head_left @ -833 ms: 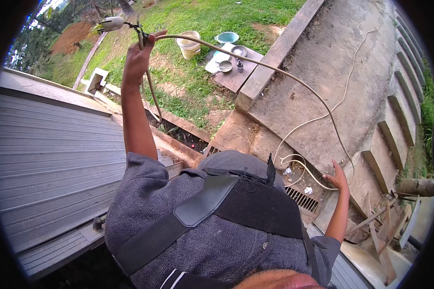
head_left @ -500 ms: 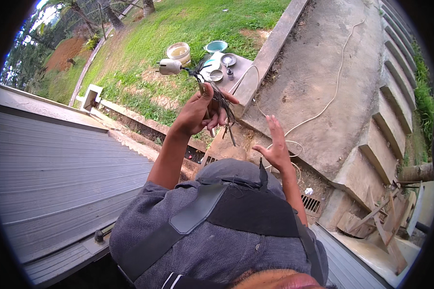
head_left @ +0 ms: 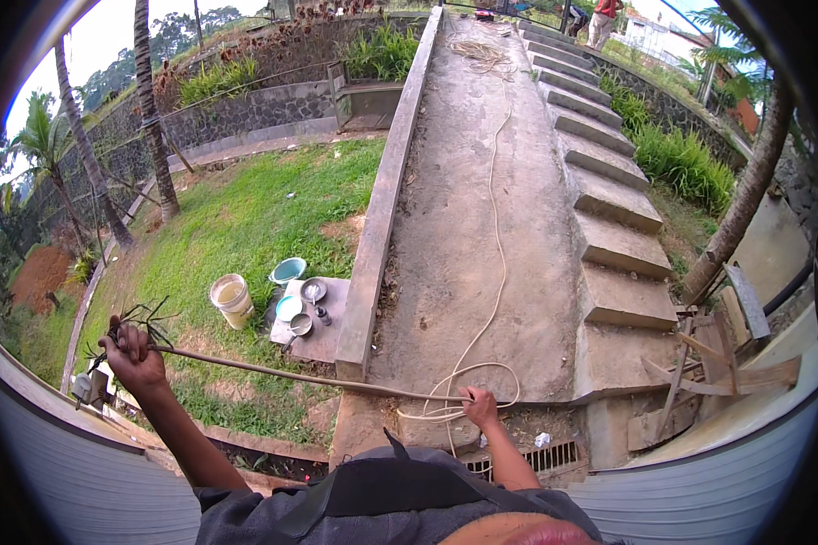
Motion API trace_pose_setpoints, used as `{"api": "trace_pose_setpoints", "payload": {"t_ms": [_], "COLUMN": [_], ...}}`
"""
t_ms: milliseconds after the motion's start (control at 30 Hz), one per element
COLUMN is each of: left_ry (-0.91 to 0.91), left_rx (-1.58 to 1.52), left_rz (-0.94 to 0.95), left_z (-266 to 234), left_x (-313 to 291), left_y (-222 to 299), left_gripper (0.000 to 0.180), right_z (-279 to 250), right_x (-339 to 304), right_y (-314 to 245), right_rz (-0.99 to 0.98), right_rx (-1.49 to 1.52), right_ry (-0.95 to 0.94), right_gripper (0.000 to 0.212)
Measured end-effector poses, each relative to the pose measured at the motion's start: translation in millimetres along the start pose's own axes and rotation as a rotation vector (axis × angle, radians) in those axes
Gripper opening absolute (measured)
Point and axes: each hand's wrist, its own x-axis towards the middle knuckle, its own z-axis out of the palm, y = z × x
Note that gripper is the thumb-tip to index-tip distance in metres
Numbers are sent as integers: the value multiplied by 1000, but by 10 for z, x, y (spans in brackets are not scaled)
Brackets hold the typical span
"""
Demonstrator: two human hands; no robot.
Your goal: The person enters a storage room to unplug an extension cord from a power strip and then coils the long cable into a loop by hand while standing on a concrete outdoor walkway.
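My left hand is raised at the left, closed round one end of a long pale brown cord. Thin dark strands stick out around its fingers. Just below that hand is a grey-white, plug-like piece; its link to the strands is hard to make out. The cord runs nearly straight across to my right hand, whose fingers are closed on it in front of me. Behind the right hand, loops of a pale cable lie on the ground. Whether the cord joins that cable is unclear.
A bucket, a teal basin and several bowls and pans stand around a low slab. A concrete ramp rises beside steps. Scrap wood lies at right, near a drain grate. Metal roofing flanks me.
My hands have spread apart, the left moving outward to the left. My right hand, open before, now grips the cord, which stretches between both hands. The view has tilted up toward the ramp.
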Motion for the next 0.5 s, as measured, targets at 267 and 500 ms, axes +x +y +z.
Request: {"api": "trace_pose_setpoints", "payload": {"t_ms": [267, 500], "left_ry": [563, 1049], "left_rx": [217, 1641], "left_rz": [728, 1147], "left_z": [-718, -913], "left_x": [1327, 1729], "left_y": [1459, 1810], "left_gripper": [60, 57], "right_z": [-1498, -2704], "right_x": [-1197, -2030], "right_y": [1695, 2143], "right_rz": [526, 882], "right_rx": [-374, -548], "right_ry": [437, 310], "right_gripper": [33, 21]}}
